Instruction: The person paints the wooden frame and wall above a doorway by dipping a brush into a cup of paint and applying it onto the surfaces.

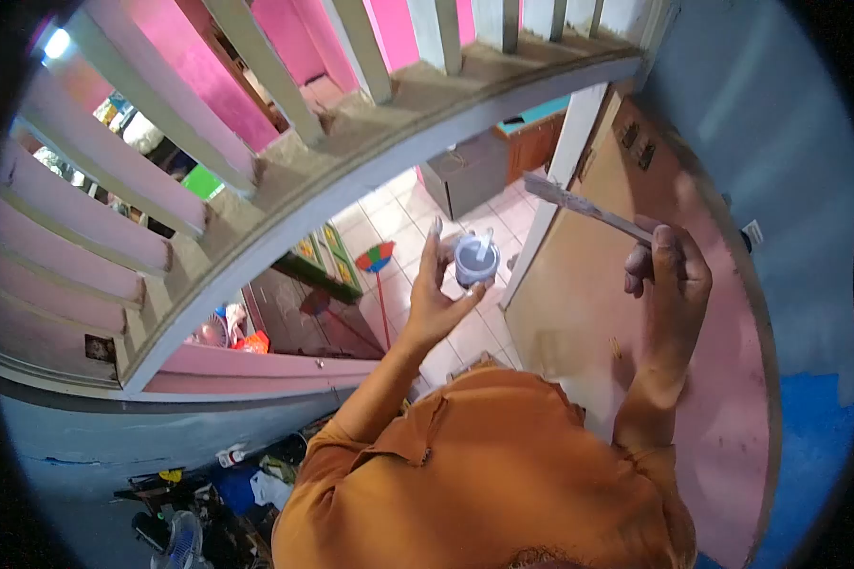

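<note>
My left hand (436, 299) is closed around a small, pale tub (466, 275) of what looks like light grey-blue paint, fingers on its far side and thumb at the near side. A whitish strip or streak shows inside the tub. To the right, my right hand (672, 270) pinches the thin handle of a flat paintbrush (584, 205). The brush points up and left, its head smeared with greyish paint. It is apart from the tub and in front of the white door frame. Whitish smears mark my fingertips.
Ahead curves a ledge (399, 142) with slatted balusters (356, 47). Below are a tiled floor (389, 218), a broom (377, 261) and a grey cabinet (465, 175). A pink-beige door (579, 313) and blue wall (816, 332) stand right. Clutter and a fan (182, 541) lie lower left.
</note>
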Available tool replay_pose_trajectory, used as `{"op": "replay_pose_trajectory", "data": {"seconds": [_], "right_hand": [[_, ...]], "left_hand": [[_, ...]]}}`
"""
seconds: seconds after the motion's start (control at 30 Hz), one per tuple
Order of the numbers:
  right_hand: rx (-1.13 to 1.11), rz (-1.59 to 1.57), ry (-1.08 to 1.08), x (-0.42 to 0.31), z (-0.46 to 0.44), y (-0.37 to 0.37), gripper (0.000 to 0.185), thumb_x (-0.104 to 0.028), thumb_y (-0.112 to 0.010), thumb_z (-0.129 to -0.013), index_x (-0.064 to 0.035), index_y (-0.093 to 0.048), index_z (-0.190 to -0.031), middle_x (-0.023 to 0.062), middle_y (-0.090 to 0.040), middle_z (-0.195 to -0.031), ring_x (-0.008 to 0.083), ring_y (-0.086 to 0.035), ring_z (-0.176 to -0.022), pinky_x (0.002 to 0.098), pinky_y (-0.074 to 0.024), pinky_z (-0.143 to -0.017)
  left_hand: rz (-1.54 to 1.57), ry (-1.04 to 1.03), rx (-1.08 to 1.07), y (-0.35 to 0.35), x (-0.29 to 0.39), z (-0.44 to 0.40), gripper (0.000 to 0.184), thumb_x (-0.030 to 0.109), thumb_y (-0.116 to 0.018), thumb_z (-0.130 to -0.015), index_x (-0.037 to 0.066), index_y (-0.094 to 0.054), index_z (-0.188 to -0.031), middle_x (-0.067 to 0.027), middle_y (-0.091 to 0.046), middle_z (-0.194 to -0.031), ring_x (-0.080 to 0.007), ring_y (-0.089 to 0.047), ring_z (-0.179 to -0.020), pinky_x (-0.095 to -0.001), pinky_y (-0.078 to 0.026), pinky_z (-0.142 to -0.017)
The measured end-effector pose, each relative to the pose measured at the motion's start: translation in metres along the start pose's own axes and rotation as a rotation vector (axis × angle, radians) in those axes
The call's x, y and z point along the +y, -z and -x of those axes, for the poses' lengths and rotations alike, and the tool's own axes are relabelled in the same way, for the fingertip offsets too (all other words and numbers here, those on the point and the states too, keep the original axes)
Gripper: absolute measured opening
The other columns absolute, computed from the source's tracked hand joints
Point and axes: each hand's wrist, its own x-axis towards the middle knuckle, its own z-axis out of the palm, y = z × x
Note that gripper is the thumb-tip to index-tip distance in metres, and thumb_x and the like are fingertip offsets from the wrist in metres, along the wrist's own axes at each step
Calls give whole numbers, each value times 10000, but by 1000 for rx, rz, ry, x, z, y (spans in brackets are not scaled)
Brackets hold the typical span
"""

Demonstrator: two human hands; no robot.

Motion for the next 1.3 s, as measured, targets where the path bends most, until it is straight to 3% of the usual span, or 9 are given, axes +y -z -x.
{"op": "replay_pose_trajectory", "data": {"seconds": [0.07, 0.1, 0.43, 0.63, 0.8, 0.9, 1.13, 1.23, 1.3], "right_hand": [[-59, 50, -38, 6, 6, 4, 246, -219, -624, -1014, 4, -694, -1090, 13, -601, -695, 72, -539, -573, 218, -404, -515], [-116, 81, -43, 8, 6, 6, 234, -200, -634, -1007, 6, -689, -1105, 9, -603, -713, 64, -542, -597, 211, -406, -530], [-425, 287, 139, 12, 2, -9, 183, -78, -632, -975, 6, -662, -1135, 17, -620, -822, 50, -540, -678, 212, -443, -596], [-549, 417, 182, 12, -8, -24, 143, -40, -632, -944, 16, -651, -1074, 82, -654, -847, 98, -619, -687, 260, -498, -616], [-625, 480, 274, 23, -14, -37, 155, -58, -669, -870, -10, -670, -1017, 134, -671, -874, 218, -668, -670, 337, -541, -629], [-738, 520, 417, 28, -21, -44, 155, -15, -690, -852, -25, -666, -1005, 107, -661, -869, 220, -667, -702, 329, -534, -660], [-721, 563, 407, 32, -28, -51, 155, -159, -693, -876, -31, -673, -960, 123, -670, -836, 275, -675, -712, 359, -535, -665], [-676, 522, 444, 34, -31, -45, 125, -128, -682, -876, -23, -681, -944, 120, -678, -837, 244, -671, -689, 341, -531, -649], [-603, 500, 301, 21, -34, -36, 123, -83, -667, -862, -5, -685, -956, 120, -683, -818, 196, -664, -681, 321, -523, -647]], "left_hand": [[-7, 4, 5, 0, 1, 2, 1079, -62, -727, -780, 42, -38, -1603, -176, -484, -1404, -271, -488, -1320, -408, -334, -1157], [-31, -51, 28, -1, -3, 1, 1076, -16, -773, -774, 4, -71, -1589, -195, -533, -1375, -266, -560, -1257, -397, -408, -1107], [-110, -51, -24, -5, 0, 4, 1111, -70, -756, -772, 42, -21, -1598, -195, -508, -1382, -284, -531, -1293, -434, -385, -1142], [-128, -65, -44, -6, 0, 4, 1122, -56, -773, -776, 48, -14, -1597, -196, -506, -1390, -289, -527, -1303, -443, -390, -1139], [-132, -47, -53, -5, -8, 7, 1129, -64, -773, -775, 55, -11, -1600, -195, -502, -1395, -281, -528, -1298, -428, -385, -1138], [-134, -55, -27, -8, -10, 6, 1136, -20, -798, -755, 23, -35, -1595, -204, -533, -1359, -285, -569, -1242, -418, -408, -1107], [-77, 19, -76, -15, -4, -2, 1145, -38, -793, -759, 40, -17, -1597, -192, -515, -1386, -272, -550, -1261, -404, -402, -1113], [-43, 9, -77, -19, -3, -7, 1159, -37, -807, -754, 49, -17, -1598, -185, -521, -1381, -268, -547, -1267, -397, -403, -1111], [-46, -28, -77, -23, 1, -14, 1157, -42, -808, -752, 49, -26, -1598, -182, -524, -1379, -268, -551, -1263, -393, -411, -1103]]}}
